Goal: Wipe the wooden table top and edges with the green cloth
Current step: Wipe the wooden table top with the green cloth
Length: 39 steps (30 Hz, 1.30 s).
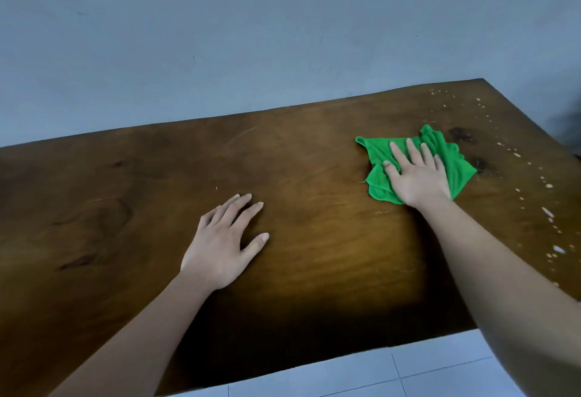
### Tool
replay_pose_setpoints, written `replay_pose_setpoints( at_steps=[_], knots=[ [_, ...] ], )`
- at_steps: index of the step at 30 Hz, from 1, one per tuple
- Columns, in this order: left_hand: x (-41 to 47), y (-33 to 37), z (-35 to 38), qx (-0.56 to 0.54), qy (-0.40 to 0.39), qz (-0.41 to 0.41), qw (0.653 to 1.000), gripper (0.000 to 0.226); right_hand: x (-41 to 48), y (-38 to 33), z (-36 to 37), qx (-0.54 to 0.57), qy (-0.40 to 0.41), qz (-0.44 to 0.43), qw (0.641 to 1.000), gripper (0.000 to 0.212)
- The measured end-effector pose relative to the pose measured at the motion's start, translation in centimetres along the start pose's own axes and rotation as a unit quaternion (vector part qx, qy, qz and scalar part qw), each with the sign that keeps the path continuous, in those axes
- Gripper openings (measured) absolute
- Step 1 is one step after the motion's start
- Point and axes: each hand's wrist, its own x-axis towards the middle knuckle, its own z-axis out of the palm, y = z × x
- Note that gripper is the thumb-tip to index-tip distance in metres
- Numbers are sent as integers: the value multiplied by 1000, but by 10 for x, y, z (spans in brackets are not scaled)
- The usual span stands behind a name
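Note:
The wooden table top (pixel 132 208) is dark brown and fills the middle of the view. A crumpled green cloth (pixel 380 151) lies on its right half. My right hand (pixel 415 173) presses flat on the cloth with fingers spread, covering its middle. My left hand (pixel 224 242) rests flat on the bare wood near the centre, fingers apart, holding nothing. White specks and smears (pixel 548 212) dot the wood along the right side of the table, to the right of the cloth.
A plain grey-blue wall (pixel 251 34) stands right behind the table's far edge. White floor tiles (pixel 377 374) show below the near edge. The table's right edge runs diagonally at the frame's right side.

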Motion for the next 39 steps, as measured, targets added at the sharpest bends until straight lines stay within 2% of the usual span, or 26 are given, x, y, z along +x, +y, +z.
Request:
replay_pose_setpoints(
  at_steps=[3,10,16,19,26,32,39],
  knots=[
    [0,1,-1,-4,-2,-1,1000,79,-37,-39,11,-5,-1,-6,1000,74],
    [-1,1,-2,0,-4,6,1000,81,-139,-128,43,-3,-14,-115,993,74],
    [-2,-1,-1,6,-1,15,1000,81,-200,-128,59,-6,0,-242,970,69],
    [-5,3,-3,14,-9,18,1000,84,-206,-111,55,-3,0,-259,966,69],
    [-3,43,-8,16,-29,34,999,86,-197,-48,46,10,-8,-231,973,70],
    [18,133,9,8,-22,55,998,81,-177,46,31,11,-6,-229,973,69],
    [52,251,36,-3,-16,23,1000,81,-139,183,9,10,1,-247,969,68]
  ],
)
